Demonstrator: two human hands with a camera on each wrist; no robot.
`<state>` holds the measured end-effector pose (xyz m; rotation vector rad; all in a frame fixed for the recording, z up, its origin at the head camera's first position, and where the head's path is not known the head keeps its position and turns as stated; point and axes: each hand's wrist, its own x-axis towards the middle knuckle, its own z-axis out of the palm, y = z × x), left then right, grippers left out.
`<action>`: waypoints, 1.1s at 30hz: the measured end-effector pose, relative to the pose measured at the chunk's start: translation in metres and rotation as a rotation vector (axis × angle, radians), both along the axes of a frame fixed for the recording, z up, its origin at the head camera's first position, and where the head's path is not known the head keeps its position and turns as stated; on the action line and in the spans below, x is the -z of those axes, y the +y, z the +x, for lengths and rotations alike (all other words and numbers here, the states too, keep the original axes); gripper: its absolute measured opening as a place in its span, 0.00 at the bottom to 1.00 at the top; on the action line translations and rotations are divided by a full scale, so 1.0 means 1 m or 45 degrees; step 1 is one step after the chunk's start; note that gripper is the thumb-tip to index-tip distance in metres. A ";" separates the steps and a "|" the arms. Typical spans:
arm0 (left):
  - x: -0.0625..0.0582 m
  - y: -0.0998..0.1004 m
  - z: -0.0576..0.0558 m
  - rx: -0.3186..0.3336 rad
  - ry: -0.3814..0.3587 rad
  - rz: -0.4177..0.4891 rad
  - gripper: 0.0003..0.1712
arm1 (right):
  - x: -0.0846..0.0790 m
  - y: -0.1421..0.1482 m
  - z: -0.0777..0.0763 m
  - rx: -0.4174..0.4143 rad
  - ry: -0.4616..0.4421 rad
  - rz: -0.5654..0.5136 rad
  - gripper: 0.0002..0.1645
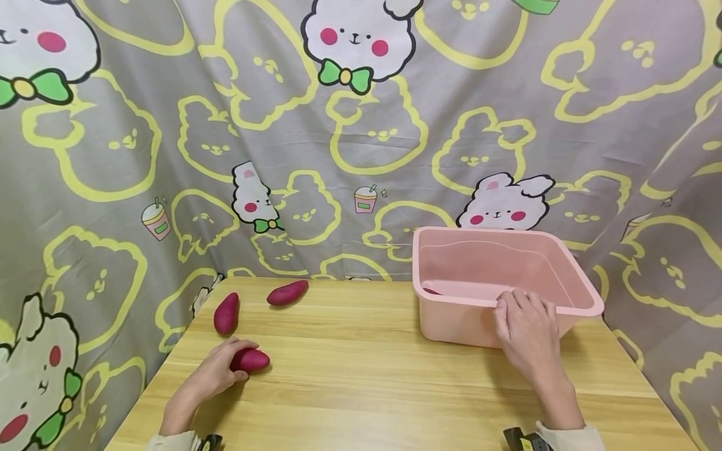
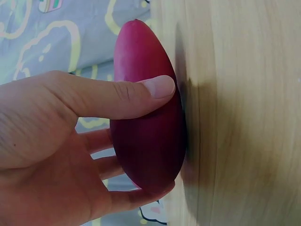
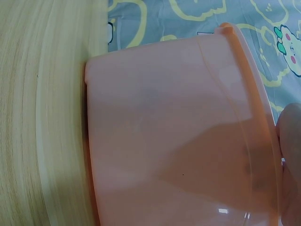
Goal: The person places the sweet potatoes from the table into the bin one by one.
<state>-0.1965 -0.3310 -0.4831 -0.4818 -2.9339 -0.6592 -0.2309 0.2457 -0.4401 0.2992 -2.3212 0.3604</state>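
On the left of the head view, my left hand (image 1: pixel 214 371) grips a purple-red sweet potato (image 1: pixel 253 359) at the wooden tabletop. The left wrist view shows the thumb lying across this sweet potato (image 2: pixel 149 146), with fingers wrapped behind it. My right hand (image 1: pixel 530 332) holds the near rim of a pink plastic bin (image 1: pixel 457 322), its fingers curled over the edge. In the right wrist view the bin's side wall (image 3: pixel 155 117) fills most of the picture, with only part of the hand at the right edge. A dark red bit (image 1: pixel 431 291) shows inside the bin, mostly hidden by the rim.
Two more sweet potatoes lie beyond my left hand, one near the left edge (image 1: pixel 227 314) and one by the back edge (image 1: pixel 287 292). A grey curtain (image 1: pixel 338 244) with cartoon rabbits hangs behind and beside the wooden table (image 1: pixel 361 382).
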 end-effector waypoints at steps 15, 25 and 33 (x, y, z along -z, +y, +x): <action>-0.004 -0.001 -0.002 -0.016 0.139 0.017 0.32 | -0.002 0.000 0.001 -0.002 -0.003 -0.003 0.12; -0.006 0.001 -0.009 -0.007 0.277 0.050 0.31 | -0.004 -0.001 0.002 -0.001 -0.004 -0.002 0.12; -0.010 0.004 -0.012 -0.030 0.371 0.079 0.33 | -0.002 -0.001 0.001 -0.003 -0.016 -0.001 0.12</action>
